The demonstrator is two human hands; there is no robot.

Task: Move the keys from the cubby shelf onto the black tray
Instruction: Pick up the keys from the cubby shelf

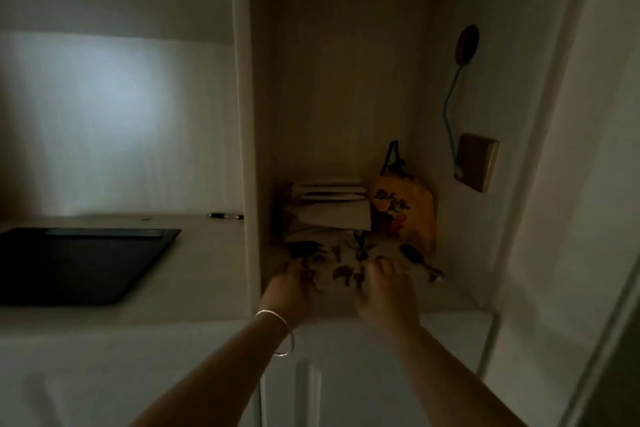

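Dark metal keys (341,262) lie scattered in the cubby; I have both hands among them, grip seemingly unclosed (blurry); flat black rectangular tray (83,263) bare.

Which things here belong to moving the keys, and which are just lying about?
Job: keys, black tray, cubby shelf, left hand, right hand.
Lying about: pen, yellow bag, stacked papers.

Keys (341,262) apparently lie before envelopes (332,210); tray (149,250) sits left.
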